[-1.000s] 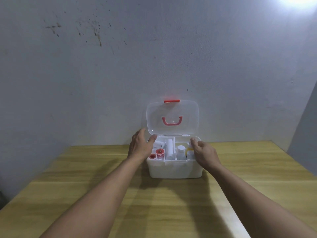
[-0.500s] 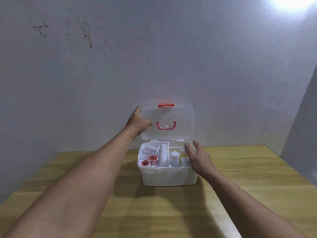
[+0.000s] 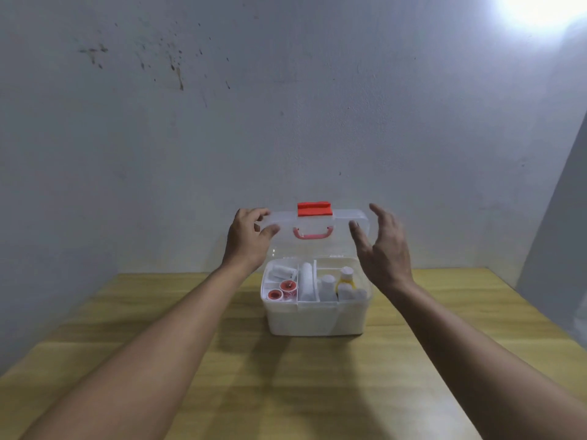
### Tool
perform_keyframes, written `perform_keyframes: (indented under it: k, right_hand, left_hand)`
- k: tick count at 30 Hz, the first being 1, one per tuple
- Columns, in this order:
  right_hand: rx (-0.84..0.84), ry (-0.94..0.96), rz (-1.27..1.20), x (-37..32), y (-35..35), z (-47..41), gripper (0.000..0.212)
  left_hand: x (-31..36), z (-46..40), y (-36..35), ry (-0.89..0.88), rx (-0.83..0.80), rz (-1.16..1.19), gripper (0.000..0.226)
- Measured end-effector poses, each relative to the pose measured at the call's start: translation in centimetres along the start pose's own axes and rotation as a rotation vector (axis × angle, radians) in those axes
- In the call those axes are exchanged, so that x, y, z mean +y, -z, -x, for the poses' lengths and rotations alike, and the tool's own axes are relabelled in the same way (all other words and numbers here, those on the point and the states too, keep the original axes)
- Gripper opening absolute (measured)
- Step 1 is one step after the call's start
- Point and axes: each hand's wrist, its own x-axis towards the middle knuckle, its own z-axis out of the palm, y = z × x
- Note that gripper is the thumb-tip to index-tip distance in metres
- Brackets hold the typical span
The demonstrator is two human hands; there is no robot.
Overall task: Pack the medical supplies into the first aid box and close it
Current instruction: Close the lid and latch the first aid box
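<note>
**First aid box: lid partly raised, left hand on lid corner**

The pale wooden table point(image 3: 133, 360), with visible grain, butts against a scuffed grey wall point(image 3: 286, 106). The white rectangular plastic first aid box point(image 3: 316, 319) stands near the table's far edge, about midway between its left and right edges. Its long axis runs left to right, parallel to the far edge, and its opening faces up.

The clear plastic lid point(image 3: 317, 231) is hinged along the box's far rim and stands tilted over the opening. Its free edge is uppermost and carries a red latch point(image 3: 314, 209). A red carry handle point(image 3: 313, 234) shows through the lid.

The left hand point(image 3: 249, 239) grips the lid's upper left corner, thumb on the near face and fingers curled over the top edge. The right hand point(image 3: 382, 246) is open with fingers spread, just beside the lid's right end. Whether its thumb touches the lid cannot be told.

Inside, a divided tray holds:
- white gauze rolls point(image 3: 281, 272), far left compartment;
- two red-cored tape rolls point(image 3: 282, 289), near left compartment;
- a long white roll point(image 3: 306, 281), centre compartment, lying front to back;
- a white bottle point(image 3: 327, 285) and a yellow bottle with white cap point(image 3: 346, 277), right compartment, upright.
</note>
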Motion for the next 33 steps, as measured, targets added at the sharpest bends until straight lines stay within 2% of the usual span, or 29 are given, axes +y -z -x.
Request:
perform_keyframes:
  k: [6, 13, 21, 28, 33]
  right_hand:
    - [-0.234, 0.030, 0.024, -0.2, 0.7, 0.7, 0.047]
    - [-0.241, 0.060, 0.006, 1.5, 1.2, 4.6, 0.044]
    - [-0.323, 0.051, 0.096, 2.3, 1.0, 6.7, 0.043]
    - [-0.317, -0.018, -0.052, 0.5, -0.2, 6.3, 0.023]
    - [-0.302, -0.086, -0.095, 0.7, -1.0, 6.3, 0.022]
  left_hand:
    - [-0.5, 3.5, 0.8, 0.000, -0.057, 0.008, 0.031]
    - [-1.8, 7.0, 0.8, -0.014, -0.161, -0.031, 0.056]
    - [-2.7, 9.5, 0.4, -0.110, -0.161, -0.199, 0.044]
    - [-1.9, 9.3, 0.3, -0.005, -0.174, -0.200, 0.044]
    - [-1.2, 9.0, 0.3, 0.061, -0.155, -0.209, 0.040]
